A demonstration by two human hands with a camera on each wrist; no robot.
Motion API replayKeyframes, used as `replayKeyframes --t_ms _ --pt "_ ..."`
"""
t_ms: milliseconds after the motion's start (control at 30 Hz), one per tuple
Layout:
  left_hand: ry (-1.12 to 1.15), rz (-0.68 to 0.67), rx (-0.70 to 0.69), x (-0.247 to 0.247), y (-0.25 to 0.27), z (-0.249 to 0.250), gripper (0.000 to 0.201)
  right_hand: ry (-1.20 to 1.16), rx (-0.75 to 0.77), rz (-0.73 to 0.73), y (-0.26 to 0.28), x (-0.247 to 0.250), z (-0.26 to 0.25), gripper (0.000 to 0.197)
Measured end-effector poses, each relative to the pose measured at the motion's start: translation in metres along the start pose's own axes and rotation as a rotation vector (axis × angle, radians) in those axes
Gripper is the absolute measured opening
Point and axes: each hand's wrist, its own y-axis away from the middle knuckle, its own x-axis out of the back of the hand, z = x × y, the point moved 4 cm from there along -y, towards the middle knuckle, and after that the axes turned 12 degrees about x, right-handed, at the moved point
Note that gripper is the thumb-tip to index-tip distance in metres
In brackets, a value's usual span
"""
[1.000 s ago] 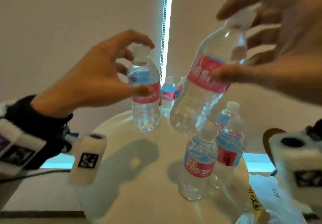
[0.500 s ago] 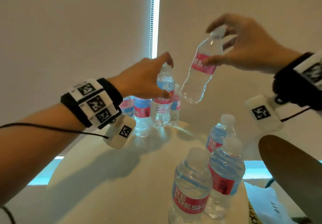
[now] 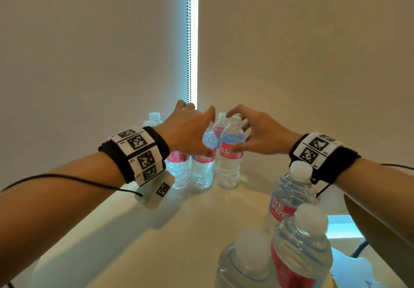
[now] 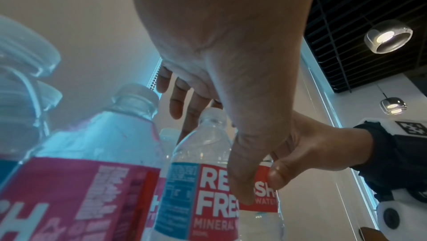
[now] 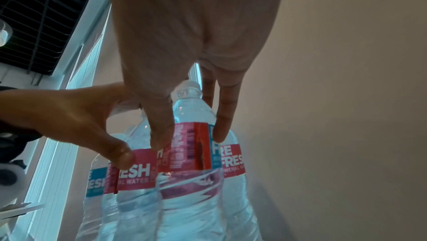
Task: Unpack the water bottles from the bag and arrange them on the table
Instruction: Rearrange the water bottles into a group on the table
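Observation:
Several clear water bottles with red and blue labels stand at the far edge of the round white table. My left hand reaches over one standing bottle. Its thumb touches the label, and its fingers spread straight past the neck. My right hand holds the neighbouring bottle, which stands on the table. In the right wrist view the thumb and fingers press on opposite sides of that bottle's label. Three more bottles stand near me on the right.
Pale roller blinds close off the space right behind the far bottles, with a bead chain hanging in the gap. A white bag lies low at the right beside a brown curved edge. Bare tabletop lies between the two bottle groups.
Both hands moved forward and down to the far cluster. The right hand's bottle, tilted in the air before, now stands beside the left hand's bottle. The left fingers have spread.

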Motion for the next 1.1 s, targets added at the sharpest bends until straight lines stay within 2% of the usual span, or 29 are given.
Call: replayKeyframes --t_ms 333,800,967,1033,1100 --pt "-0.033 -0.047 0.05 -0.008 -0.009 -0.002 0.094 -0.027 0.013 -0.004 -0.007 -0.016 0.009 0.076" --pt "0.04 -0.093 0.079 -0.011 -0.008 -0.005 0.097 -0.058 -0.005 0.013 -0.004 -0.022 0.012 0.083" --pt "0.087 -0.025 0.058 -0.003 -0.002 -0.008 0.095 -0.102 -0.034 0.003 0.003 -0.015 0.013 0.09" --pt "0.157 0.044 0.041 0.006 0.004 -0.011 0.091 -0.101 -0.049 0.042 0.009 -0.002 0.011 0.081" --pt "0.288 0.129 -0.009 0.019 0.019 -0.015 0.077 -0.09 -0.08 0.101 0.018 0.015 0.009 0.063"
